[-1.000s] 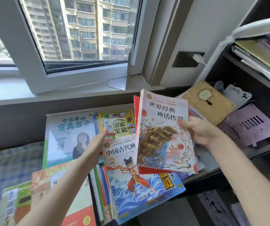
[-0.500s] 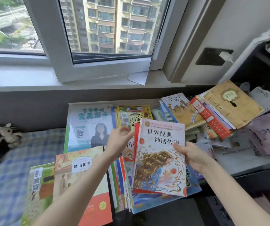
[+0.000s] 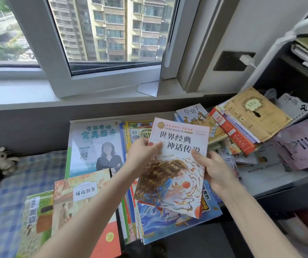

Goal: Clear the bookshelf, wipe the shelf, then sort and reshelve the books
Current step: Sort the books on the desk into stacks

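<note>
Paperback (image 3: 175,164), thin, glossy white cover with a curly-haired figure, is held tilted over a fanned stack of flat books (image 3: 168,228) just off the shelf board's (image 3: 268,175) left edge. Left hand (image 3: 142,155) pinches its upper left edge, thumb on the cover. Right hand (image 3: 216,170) grips the right edge, fingers curled behind.

Bright window (image 3: 112,30) daylight, bowed edges

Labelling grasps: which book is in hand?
The pale book with the curly-haired figure: left hand and right hand grip its side edges; no other book is held.
</note>
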Available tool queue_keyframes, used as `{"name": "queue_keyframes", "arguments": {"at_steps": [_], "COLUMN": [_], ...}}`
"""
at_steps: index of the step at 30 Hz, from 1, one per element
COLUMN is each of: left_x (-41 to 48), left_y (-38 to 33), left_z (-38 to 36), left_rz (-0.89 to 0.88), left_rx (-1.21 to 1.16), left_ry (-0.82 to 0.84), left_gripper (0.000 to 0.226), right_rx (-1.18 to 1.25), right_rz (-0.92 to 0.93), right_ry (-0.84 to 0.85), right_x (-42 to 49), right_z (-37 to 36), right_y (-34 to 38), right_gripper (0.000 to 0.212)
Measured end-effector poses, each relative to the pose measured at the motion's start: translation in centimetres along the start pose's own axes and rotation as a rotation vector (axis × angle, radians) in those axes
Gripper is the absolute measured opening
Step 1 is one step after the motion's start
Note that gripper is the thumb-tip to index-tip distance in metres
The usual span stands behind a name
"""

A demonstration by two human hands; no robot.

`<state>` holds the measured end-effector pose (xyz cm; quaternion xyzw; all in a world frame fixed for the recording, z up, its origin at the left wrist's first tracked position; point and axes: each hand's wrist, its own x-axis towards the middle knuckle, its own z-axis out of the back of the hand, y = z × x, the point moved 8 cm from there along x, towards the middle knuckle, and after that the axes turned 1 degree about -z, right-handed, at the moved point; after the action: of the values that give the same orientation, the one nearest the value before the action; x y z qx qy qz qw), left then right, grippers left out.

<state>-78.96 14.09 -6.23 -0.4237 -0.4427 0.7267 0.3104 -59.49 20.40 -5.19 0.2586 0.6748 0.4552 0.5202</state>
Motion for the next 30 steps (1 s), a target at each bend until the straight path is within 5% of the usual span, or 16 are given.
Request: {"name": "queue_keyframes", "arguments": {"at_steps": [4,9,14,19,23,26,30], "left_x": [-0.3,-0.7,-1.0,-0.7,-1.2,-1.3,-1.1], "left_y": [2.1,1.5,2.5,4.2,6.2,7.5,6.4], "left_z": [-1.2,-1.8,-1.0,2.0,0.4,-1.1,0.0], "left_rz": [0.198,0.174,0.241,0.272,0.42,0.42,0.205], "left_rx": [-0.311,-0.473,-0.532,-0.541,-0.584,-0.451,0.156], "left_ry": [0.08,0.138,-0.014,-0.141,-0.083,-0.052,-0.078], "left_gripper": [0.032,0.03,0.021,0.013,0.017,0.029,0.028], "right_rx": [-0.074,0.018,-0.056,-0.54,-0.675,-0.579,-0.211], "right_rz": [0.017,0.049,0.103,0.532,0.786,0.722,0.574], "right_ry": [0.127,-0.143,-0.29,-0.651,-0.756,-0.744,-0.628], "right_x": [-1.2,-0.7,-0.4,-3.2,-5.3,-4.3,-2.6], "right_z": [-0.7,1.5,3.6,8.3,9.5,11.0,12.3], "right_y": [1.6,2.1,2.4,8.8,12.7,12.6,10.7], "right_gripper": [0.017,0.018,0.023,0.032,0.03,0.038,0.036]}}
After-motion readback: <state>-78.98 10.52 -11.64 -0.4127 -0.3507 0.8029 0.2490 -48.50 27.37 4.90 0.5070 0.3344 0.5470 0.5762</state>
